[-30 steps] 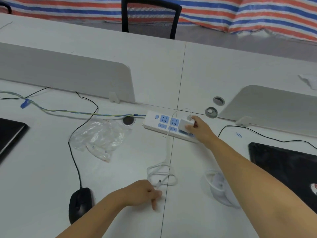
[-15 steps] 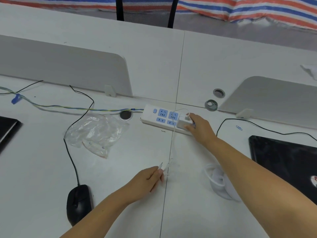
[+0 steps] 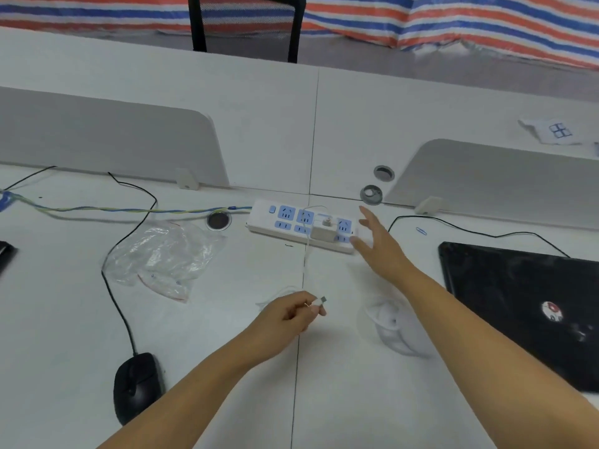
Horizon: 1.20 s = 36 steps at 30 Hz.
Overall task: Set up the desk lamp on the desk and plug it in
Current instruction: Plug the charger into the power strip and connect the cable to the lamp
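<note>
A white power adapter sits plugged into the white and blue power strip at the middle of the desk. A thin white cable runs from it toward me. My left hand pinches the cable's free connector end above the desk. My right hand hovers just right of the adapter, fingers spread, holding nothing. A white folded desk lamp lies blurred on the desk, partly hidden under my right forearm.
A black mouse with its cord lies at the near left. A crumpled clear plastic bag rests left of centre. A black laptop is on the right. Grey divider panels stand behind, with cable holes nearby.
My right hand has let go of the adapter and drawn back to the right, opening. My left hand has lifted the cable end off the desk.
</note>
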Each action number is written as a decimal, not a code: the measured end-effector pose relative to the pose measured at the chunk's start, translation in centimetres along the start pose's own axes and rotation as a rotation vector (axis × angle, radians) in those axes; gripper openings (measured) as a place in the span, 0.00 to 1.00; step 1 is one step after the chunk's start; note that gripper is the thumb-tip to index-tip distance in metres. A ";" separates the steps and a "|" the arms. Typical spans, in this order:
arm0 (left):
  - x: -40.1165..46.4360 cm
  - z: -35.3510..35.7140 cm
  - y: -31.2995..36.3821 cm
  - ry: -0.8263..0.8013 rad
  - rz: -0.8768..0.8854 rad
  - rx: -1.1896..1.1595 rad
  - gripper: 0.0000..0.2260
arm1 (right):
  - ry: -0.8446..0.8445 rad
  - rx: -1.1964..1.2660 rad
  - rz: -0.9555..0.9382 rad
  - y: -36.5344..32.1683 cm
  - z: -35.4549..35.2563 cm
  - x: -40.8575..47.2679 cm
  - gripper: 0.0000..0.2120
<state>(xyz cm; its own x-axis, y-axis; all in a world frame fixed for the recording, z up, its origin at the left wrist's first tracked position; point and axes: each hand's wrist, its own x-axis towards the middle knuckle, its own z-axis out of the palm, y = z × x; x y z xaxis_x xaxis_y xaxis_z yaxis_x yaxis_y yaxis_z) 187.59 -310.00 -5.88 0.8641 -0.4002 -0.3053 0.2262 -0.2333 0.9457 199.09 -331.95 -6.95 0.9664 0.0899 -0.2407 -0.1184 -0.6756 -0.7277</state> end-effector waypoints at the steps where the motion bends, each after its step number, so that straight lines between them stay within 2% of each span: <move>1: 0.0 0.3 0.1 -0.023 -0.009 0.013 0.10 | 0.078 0.059 0.038 0.7 -1.1 -1.7 0.27; 3: 0.3 1.6 0.0 -0.061 -0.045 0.049 0.10 | 0.201 0.134 0.125 3.2 -3.1 -5.4 0.21; 6: 0.7 3.3 -0.3 -0.054 -0.099 0.095 0.12 | 0.242 0.144 0.231 6.9 -3.7 -9.7 0.19; 8: 1.0 4.3 -0.5 -0.061 -0.111 0.092 0.12 | 0.188 0.162 0.280 9.0 -3.0 -12.4 0.26; 11: 1.3 4.9 -1.1 -0.079 -0.161 0.058 0.11 | 0.049 0.171 0.299 10.5 -1.0 -14.8 0.43; 13: 1.5 5.2 -1.4 -0.093 -0.210 0.046 0.11 | 0.055 0.072 0.280 11.4 0.1 -14.8 0.50; 15: 1.7 5.2 -1.5 -0.104 -0.240 0.076 0.11 | 0.079 -0.099 0.243 11.7 0.6 -14.0 0.53; 19: 2.4 5.4 -1.8 -0.072 -0.283 0.129 0.11 | 0.011 -0.365 0.179 11.1 0.8 -12.0 0.52; 22: 3.0 5.7 -1.9 -0.005 -0.289 0.204 0.11 | -0.080 -0.464 0.209 10.4 0.8 -11.2 0.52; 26: 3.3 6.0 -1.7 0.057 -0.213 0.228 0.08 | -0.132 -0.543 0.197 9.6 0.5 -10.4 0.45; 28: 3.2 6.0 -1.2 0.070 -0.157 0.194 0.08 | -0.140 -0.488 0.213 9.1 0.2 -10.4 0.44; 31: 2.7 5.8 0.1 0.076 -0.076 0.159 0.07 | -0.096 -0.248 0.209 8.1 -1.0 -11.0 0.44; 36: 1.1 5.4 2.6 0.115 0.068 0.183 0.06 | -0.024 0.184 0.015 4.1 -3.3 -13.3 0.34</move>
<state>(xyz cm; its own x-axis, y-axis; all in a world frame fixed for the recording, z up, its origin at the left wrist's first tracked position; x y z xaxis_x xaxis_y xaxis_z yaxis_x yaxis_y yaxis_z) 186.76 -315.83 -4.34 0.9224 -0.3195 -0.2171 0.0894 -0.3700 0.9247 186.46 -338.37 -4.62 0.9589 0.0997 -0.2655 -0.1740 -0.5322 -0.8285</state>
